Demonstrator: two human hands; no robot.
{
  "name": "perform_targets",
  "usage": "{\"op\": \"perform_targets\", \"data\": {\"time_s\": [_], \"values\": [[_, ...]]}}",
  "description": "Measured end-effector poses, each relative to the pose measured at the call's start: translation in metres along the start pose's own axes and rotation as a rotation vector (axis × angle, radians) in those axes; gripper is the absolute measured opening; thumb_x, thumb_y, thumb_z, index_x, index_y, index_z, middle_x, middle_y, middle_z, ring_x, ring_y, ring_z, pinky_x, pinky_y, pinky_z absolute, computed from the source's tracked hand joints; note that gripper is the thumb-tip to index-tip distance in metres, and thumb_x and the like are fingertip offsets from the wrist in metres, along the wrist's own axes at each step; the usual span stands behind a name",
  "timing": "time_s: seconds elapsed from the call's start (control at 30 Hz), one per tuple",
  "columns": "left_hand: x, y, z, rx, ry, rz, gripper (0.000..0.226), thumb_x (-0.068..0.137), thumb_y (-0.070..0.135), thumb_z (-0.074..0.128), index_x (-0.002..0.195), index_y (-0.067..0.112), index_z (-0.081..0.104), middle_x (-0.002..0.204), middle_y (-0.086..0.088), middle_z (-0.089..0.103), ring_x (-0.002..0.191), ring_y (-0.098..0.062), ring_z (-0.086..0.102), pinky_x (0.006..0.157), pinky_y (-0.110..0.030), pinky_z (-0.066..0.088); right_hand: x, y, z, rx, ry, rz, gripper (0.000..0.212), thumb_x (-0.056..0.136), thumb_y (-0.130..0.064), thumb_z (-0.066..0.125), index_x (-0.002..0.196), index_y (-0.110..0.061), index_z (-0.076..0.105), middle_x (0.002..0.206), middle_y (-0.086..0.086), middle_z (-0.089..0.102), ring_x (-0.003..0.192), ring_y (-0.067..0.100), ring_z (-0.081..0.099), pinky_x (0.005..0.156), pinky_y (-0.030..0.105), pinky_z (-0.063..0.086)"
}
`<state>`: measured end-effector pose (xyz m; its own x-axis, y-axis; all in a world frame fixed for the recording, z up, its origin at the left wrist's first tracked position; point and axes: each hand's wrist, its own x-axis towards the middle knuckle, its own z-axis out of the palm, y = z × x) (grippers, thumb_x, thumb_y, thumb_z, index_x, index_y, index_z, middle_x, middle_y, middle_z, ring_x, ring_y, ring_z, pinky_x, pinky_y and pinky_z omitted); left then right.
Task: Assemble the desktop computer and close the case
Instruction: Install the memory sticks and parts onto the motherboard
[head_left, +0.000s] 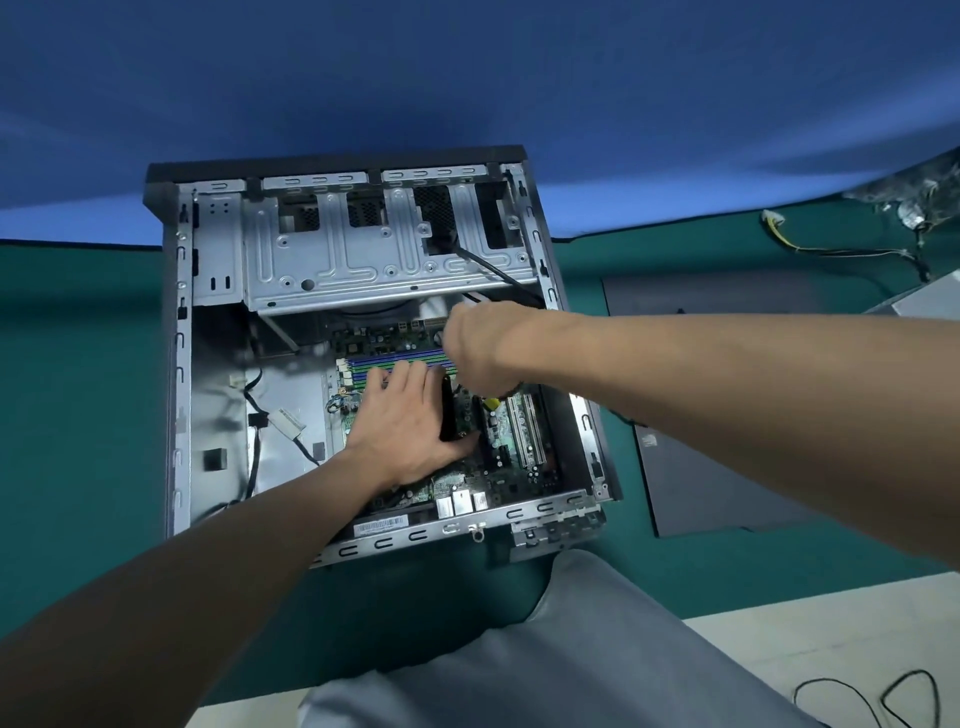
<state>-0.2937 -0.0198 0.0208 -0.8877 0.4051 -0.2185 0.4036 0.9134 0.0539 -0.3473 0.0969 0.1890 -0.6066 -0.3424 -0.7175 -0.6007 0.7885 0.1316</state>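
The open desktop case (176, 364) lies on its side on the green table, with the motherboard (514, 447) showing inside. My left hand (410, 426) rests flat on the board and grips a black upright part (451, 410) between thumb and fingers. Just above it, my right hand (483, 348) is closed around a tool with a yellow and black handle (491, 402), pointing down at the board beside that part. The tool's tip is hidden. Blue and green memory slots (395, 358) lie just beyond my left fingers.
A silver drive cage (384, 254) spans the top of the case. The dark side panel (727, 415) lies flat to the right. Loose cables (841, 249) and a bagged part (914, 197) sit at the far right. My knee (571, 649) is below the table's edge.
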Motion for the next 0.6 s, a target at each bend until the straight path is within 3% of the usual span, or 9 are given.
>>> {"op": "perform_targets", "data": {"time_s": [0.03,0.1,0.17,0.2,0.33,0.4,0.5,0.53,0.6], "values": [[0.000,0.000,0.000,-0.008,0.001,-0.002,0.096,0.072,0.091,0.014,0.117,0.013,0.047,0.098,-0.001,0.040,0.089,-0.019,0.032,0.083,-0.042,0.029,-0.001,-0.001,0.004,-0.139,0.045,-0.058,0.046,0.098,-0.008,0.042,0.143,-0.001,0.032,0.147,0.018,0.035,0.134,0.031,0.037,0.091,0.036,0.041],[0.000,0.000,0.002,-0.054,0.010,0.010,0.090,0.072,0.090,0.020,0.116,0.017,0.049,0.106,-0.002,0.048,0.094,-0.019,0.037,0.083,-0.040,0.026,-0.001,-0.005,0.009,-0.342,0.207,-0.176,0.034,0.101,-0.014,0.038,0.134,-0.009,0.044,0.130,0.012,0.053,0.119,0.030,0.052,0.073,0.035,0.040],[0.000,0.000,0.003,-0.097,0.022,0.028,0.080,0.072,0.087,0.026,0.111,0.023,0.053,0.106,0.000,0.054,0.093,-0.015,0.036,0.082,-0.039,0.025,-0.001,-0.012,0.010,-0.419,0.301,-0.269,0.028,0.102,-0.021,0.035,0.121,-0.015,0.055,0.106,0.005,0.058,0.095,0.025,0.057,0.062,0.034,0.034],[0.000,0.000,0.003,-0.102,0.021,0.030,0.079,0.072,0.087,0.027,0.111,0.024,0.054,0.106,0.001,0.056,0.093,-0.015,0.037,0.083,-0.039,0.025,0.002,-0.014,0.011,-0.402,0.305,-0.256,0.028,0.102,-0.023,0.035,0.119,-0.016,0.056,0.105,0.005,0.058,0.092,0.025,0.056,0.062,0.034,0.033],[0.001,0.001,0.003,-0.061,0.003,-0.006,0.088,0.071,0.092,0.022,0.111,0.018,0.049,0.104,0.000,0.048,0.096,-0.019,0.038,0.085,-0.042,0.028,0.009,-0.010,0.003,0.217,0.067,0.119,0.032,0.095,-0.023,0.048,0.123,-0.009,0.054,0.127,0.012,0.052,0.110,0.029,0.053,0.076,0.035,0.043],[0.000,0.001,0.000,-0.043,-0.005,-0.006,0.085,0.071,0.092,0.020,0.104,0.018,0.047,0.100,0.000,0.043,0.093,-0.019,0.035,0.086,-0.042,0.028,0.012,-0.006,-0.003,0.284,-0.024,0.108,0.032,0.096,-0.019,0.048,0.125,-0.007,0.054,0.134,0.012,0.050,0.115,0.027,0.052,0.083,0.032,0.044],[0.000,0.001,-0.004,-0.063,-0.054,0.019,0.073,0.074,0.090,0.024,0.096,0.024,0.048,0.100,0.004,0.048,0.098,-0.018,0.042,0.091,-0.040,0.031,0.008,-0.017,-0.005,0.102,-0.096,-0.040,0.037,0.096,-0.018,0.049,0.130,-0.003,0.047,0.124,0.011,0.053,0.102,0.023,0.056,0.075,0.029,0.045],[0.000,0.001,-0.005,-0.072,-0.069,0.027,0.071,0.076,0.087,0.028,0.104,0.026,0.051,0.102,0.006,0.052,0.101,-0.017,0.045,0.095,-0.040,0.034,0.008,-0.023,-0.003,-0.026,-0.058,-0.103,0.038,0.095,-0.017,0.050,0.129,-0.002,0.047,0.117,0.010,0.055,0.095,0.022,0.057,0.070,0.028,0.045],[-0.001,0.001,-0.007,-0.126,-0.088,0.020,0.069,0.080,0.082,0.036,0.123,0.030,0.051,0.110,0.007,0.060,0.106,-0.016,0.050,0.099,-0.040,0.039,0.007,-0.031,0.001,-0.257,0.137,-0.205,0.032,0.096,-0.015,0.048,0.127,-0.008,0.051,0.117,0.009,0.058,0.098,0.025,0.059,0.067,0.032,0.043]]}}
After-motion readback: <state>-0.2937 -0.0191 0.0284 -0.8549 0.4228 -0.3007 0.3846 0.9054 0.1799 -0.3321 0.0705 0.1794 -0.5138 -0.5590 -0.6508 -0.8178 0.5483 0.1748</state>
